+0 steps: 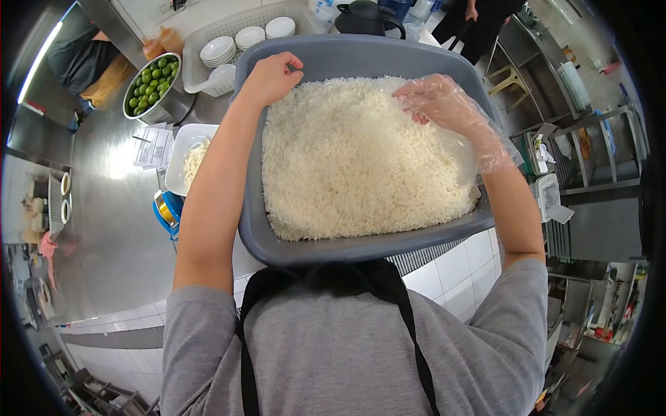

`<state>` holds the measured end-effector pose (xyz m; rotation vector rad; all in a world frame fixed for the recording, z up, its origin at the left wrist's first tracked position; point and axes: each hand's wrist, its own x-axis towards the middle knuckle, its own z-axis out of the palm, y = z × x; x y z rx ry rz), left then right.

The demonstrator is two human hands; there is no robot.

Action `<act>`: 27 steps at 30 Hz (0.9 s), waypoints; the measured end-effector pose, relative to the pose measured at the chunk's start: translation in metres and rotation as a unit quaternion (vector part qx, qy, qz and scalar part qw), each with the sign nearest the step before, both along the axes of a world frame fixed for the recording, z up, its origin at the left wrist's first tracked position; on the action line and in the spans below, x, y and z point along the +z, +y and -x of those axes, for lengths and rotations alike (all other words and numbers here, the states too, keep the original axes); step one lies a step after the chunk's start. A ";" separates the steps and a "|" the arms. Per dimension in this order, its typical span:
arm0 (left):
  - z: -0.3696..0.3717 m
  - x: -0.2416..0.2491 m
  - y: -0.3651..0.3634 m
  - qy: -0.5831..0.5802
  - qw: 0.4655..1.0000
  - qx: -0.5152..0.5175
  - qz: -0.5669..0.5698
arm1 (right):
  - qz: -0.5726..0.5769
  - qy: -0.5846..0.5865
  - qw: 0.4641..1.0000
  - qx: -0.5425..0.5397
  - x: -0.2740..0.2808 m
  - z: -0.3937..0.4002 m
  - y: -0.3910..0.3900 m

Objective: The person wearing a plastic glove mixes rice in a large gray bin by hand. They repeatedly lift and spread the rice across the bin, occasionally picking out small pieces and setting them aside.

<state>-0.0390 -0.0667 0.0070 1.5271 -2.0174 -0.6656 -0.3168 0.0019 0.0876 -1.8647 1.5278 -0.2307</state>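
Note:
A large grey tub (368,256) in front of me holds a broad mound of white rice grains (347,166). Over its far left corner is my bare left hand (272,78), the fingers curled in and nothing seen in them. My right hand (436,104) wears a loose clear plastic glove that reaches past the wrist. It rests at the far right part of the rice, fingers stretched out, their tips right at the grains. Part of the rice beside that wrist shows through the loose plastic.
Left of the tub, a white container (177,156) with pale food stands on the steel counter (104,229), near paper slips (154,147) and a blue-and-yellow item (166,211). Beyond are a pot of green limes (154,83), a bowl basket (208,80) and a black pitcher (364,19). Two people stand farther off.

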 end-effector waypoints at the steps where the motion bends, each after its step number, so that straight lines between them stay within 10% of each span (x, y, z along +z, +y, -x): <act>1: 0.000 0.000 0.000 -0.001 1.000 0.001 -0.002 | 0.000 0.000 1.000 0.000 -0.002 0.000 0.002; 7: 0.000 0.001 0.000 -0.013 1.000 0.000 -0.006 | -0.007 -0.167 0.986 0.021 -0.014 0.022 0.007; 9: 0.000 0.000 0.000 -0.013 1.000 -0.001 -0.009 | 0.118 -0.002 0.993 -0.026 -0.017 0.026 0.011; 19: -0.001 -0.005 -0.004 -0.018 1.000 -0.008 0.017 | 0.017 0.370 0.929 0.019 -0.084 0.037 0.039; 23: -0.002 -0.006 -0.004 -0.029 0.999 -0.013 0.027 | 0.072 0.240 0.965 0.073 -0.067 0.040 0.030; 27: -0.002 -0.011 -0.006 -0.038 0.998 -0.010 0.042 | 0.032 0.153 0.983 -0.099 -0.037 0.014 0.040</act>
